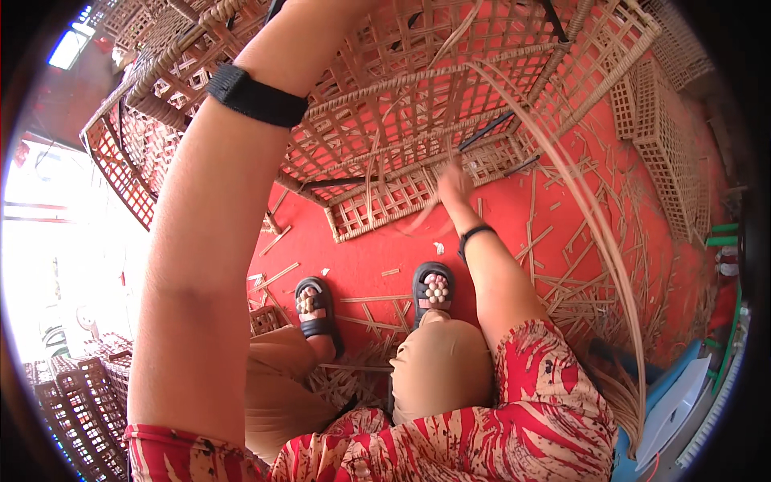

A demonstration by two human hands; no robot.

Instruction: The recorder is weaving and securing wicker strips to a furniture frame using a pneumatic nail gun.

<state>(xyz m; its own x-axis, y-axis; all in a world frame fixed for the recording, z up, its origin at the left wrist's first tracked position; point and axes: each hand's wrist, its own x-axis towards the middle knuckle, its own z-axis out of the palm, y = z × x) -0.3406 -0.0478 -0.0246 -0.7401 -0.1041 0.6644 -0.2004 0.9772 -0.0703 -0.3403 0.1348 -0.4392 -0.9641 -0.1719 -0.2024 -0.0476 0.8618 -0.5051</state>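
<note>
A large woven rattan frame (418, 92) with an open lattice stands in front of me, its dark metal rods showing between the strips. My right hand (455, 183) is at its lower lattice edge (426, 207), smeared by motion, so its fingers cannot be made out. A blurred strip shows beside that hand. My left forearm (201, 265), with a black band (257, 96), reaches up over the frame, and the left hand lies beyond the top edge of the picture. Long pale rattan strips (590, 209) arch from the frame down to the right.
Cut strips (534, 241) lie scattered over the red floor (305, 257). More woven lattice pieces (662, 153) stand at the far right, and dark brown baskets (76, 410) at the lower left. A blue thing (671, 386) with white on it is at the lower right.
</note>
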